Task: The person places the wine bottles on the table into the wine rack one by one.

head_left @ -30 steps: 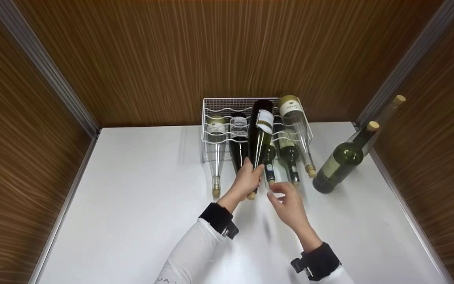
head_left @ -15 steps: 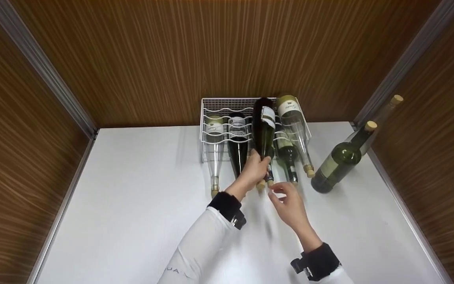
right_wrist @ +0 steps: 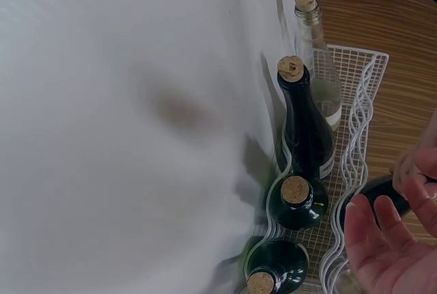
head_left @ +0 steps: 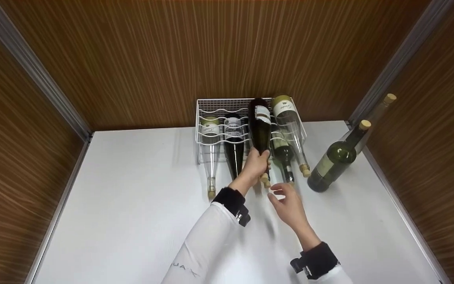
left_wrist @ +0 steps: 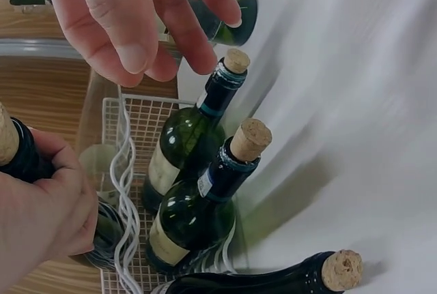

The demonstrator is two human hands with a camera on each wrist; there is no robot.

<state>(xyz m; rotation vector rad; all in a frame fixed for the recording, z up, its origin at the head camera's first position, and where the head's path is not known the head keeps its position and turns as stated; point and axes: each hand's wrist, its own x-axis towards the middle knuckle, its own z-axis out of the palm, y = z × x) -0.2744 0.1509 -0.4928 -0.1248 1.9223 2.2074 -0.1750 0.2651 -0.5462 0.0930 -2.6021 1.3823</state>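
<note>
The left hand (head_left: 255, 165) is curled round the neck of a dark green glass wine bottle with a white label (head_left: 260, 126), holding it just above its cork. The bottle lies tilted, its base high at the back of a white wire rack (head_left: 203, 118) and its corked neck pointing toward the person, resting on the rack's upper tier above the bottles lying below.

The right hand (head_left: 288, 205) hovers just beside and below the bottle's cork with fingers loosely spread, holding nothing; in the left wrist view its fingertips (left_wrist: 198, 55) hang close over the cork of a green bottle (left_wrist: 188, 144) in the lower tier.

In the rack, left of the held bottle, lie a clear glass bottle (head_left: 210, 152) and a dark bottle with a pale label (head_left: 234, 146). To the right lies a green bottle with a cork (head_left: 284, 156), and above it a clear bottle with a white label (head_left: 290, 126) rests tilted on the upper tier.

The rack stands on a white surface (head_left: 132, 197) against a brown wood-grain wall (head_left: 171, 59). Well apart to the right, an olive-green corked bottle (head_left: 335, 159) stands upright on the surface, with a clear corked bottle (head_left: 375, 114) just behind it.
</note>
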